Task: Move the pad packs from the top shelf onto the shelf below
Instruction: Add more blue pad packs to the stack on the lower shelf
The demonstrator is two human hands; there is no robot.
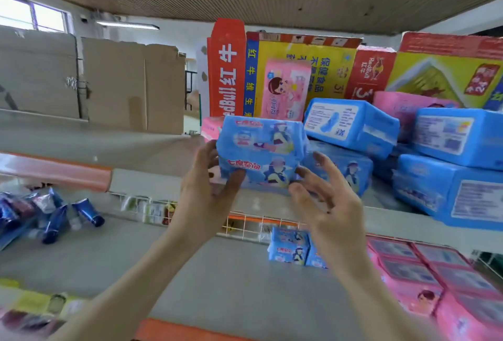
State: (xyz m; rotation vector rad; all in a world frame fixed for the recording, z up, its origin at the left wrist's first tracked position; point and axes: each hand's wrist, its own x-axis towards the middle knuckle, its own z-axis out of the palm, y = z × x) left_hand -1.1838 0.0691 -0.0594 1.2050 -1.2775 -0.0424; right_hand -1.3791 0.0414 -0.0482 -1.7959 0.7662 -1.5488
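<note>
Your left hand [209, 185] grips the soft blue plastic pad pack [261, 150] to lift it; right hand [324, 199] is released, near it for support.

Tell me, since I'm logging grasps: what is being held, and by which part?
The left hand grips the blue pad pack at its lower left edge, at the top shelf's front. The right hand is open beside it, holding nothing.

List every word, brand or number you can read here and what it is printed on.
"RedBull 红牛": tall red carton, text running sideways.
"RedBull": smaller red carton.
"保健食品": yellow carton.
"七度空间": blue pad pack at the top shelf's front edge, left hand on it.
Print on the other blue and pink packs: too blurred to read.
</note>
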